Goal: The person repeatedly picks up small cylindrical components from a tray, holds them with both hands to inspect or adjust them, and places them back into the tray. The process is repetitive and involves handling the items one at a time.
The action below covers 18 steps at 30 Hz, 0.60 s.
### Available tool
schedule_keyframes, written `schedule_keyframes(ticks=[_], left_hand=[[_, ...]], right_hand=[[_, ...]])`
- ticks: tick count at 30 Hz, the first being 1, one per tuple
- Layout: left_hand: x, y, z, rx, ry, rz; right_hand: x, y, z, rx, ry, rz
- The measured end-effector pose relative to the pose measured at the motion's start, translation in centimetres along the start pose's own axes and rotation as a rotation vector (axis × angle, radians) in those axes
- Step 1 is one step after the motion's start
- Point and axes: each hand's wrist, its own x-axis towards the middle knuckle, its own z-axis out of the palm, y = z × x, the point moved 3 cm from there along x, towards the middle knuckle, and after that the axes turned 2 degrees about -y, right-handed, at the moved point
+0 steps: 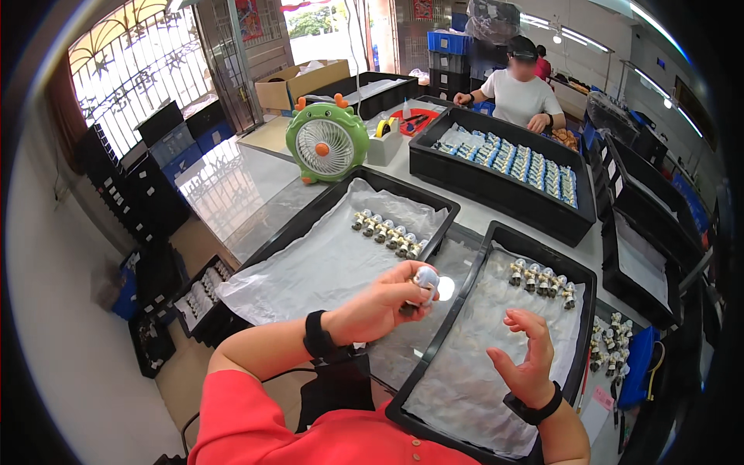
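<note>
Between the thumb and fingers of my left hand [384, 304] is a small figurine [425, 280] with a pale blue-grey top and a dark base. It is held up over the gap between two black trays. My right hand [528, 358] hovers above the right tray [425, 370], fingers curved and apart, holding nothing. A short row of similar figurines [542, 280] stands at that tray's far end, on a white liner. In the left tray [453, 208], another row of figurines [390, 235] stands on a crumpled white sheet.
A green animal-shaped fan [327, 143] and a tape dispenser [384, 143] stand beyond the left tray. Farther back, a large black tray [496, 198] holds rows of blue-and-white pieces, with a person [523, 101] behind it. Loose figurines [612, 345] and a blue pouch [639, 368] lie at right.
</note>
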Motion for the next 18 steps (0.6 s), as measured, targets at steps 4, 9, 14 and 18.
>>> schedule_keyframes(ticks=[4, 9, 14, 18], left_hand=[[-0.6, 1.5, -2.0, -0.030, 0.088, 0.088], [0.5, -0.3, 0.1, -0.081, -0.045, 0.061], [2.9, -3.8, 2.9, 0.065, -0.160, 0.024], [4.0, -5.3, 3.9, 0.029, -0.208, -0.040]], right_hand=[[0.0, 0.1, 0.1, -0.010, -0.008, 0.020], [0.2, 0.8, 0.2, 0.026, -0.021, 0.096], [0.1, 0.9, 0.1, 0.041, -0.052, 0.124], [0.6, 0.1, -0.1, -0.028, -0.054, 0.114]])
